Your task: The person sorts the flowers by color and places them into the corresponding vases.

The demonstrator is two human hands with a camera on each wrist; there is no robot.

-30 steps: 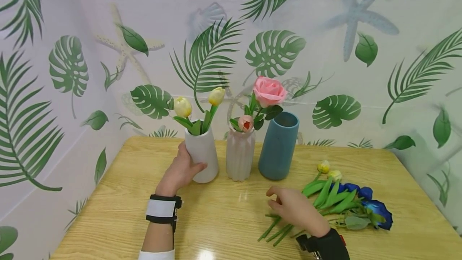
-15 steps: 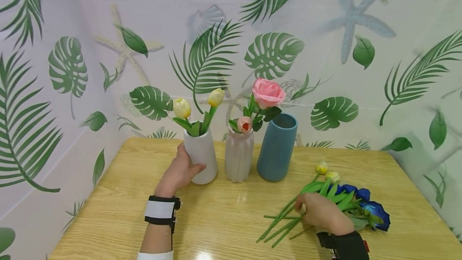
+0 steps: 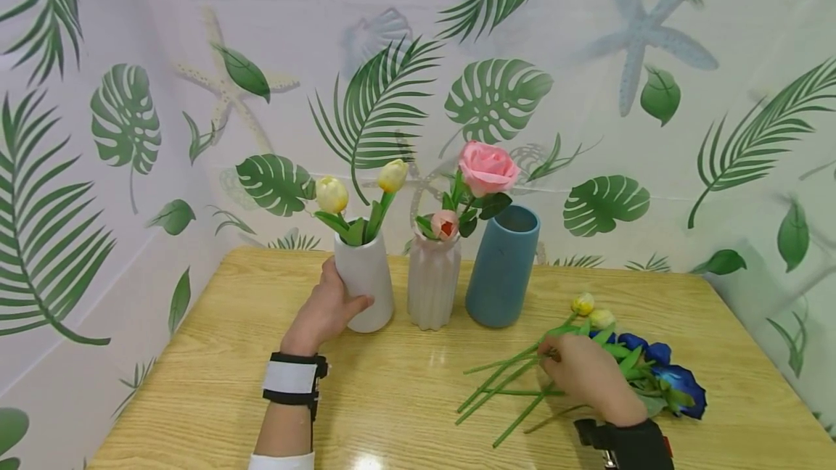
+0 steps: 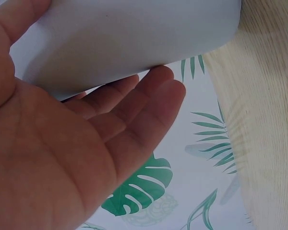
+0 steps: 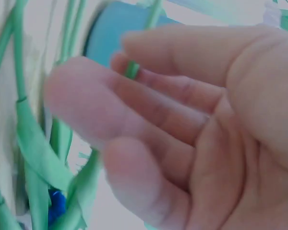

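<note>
My left hand grips the lower side of a white vase, thumb in front; two pale yellow tulips stand in it. In the left wrist view, its fingers curl against the smooth vase wall. My right hand is over a bunch of artificial flowers lying at the right. In the right wrist view, it pinches a green flower stem between thumb and fingers; which bloom it belongs to is hidden. Yellow tulips and blue flowers show beyond the hand.
A ribbed pinkish-white vase holds a pink rose and a small pink tulip. Beside it stands a blue vase with no flowers. Leaf-patterned cloth hangs behind the wooden table.
My right hand has moved right, from the stem ends onto the bunch, and pinches a stem. Several stems have shifted and spread. My left hand stays on the white vase.
</note>
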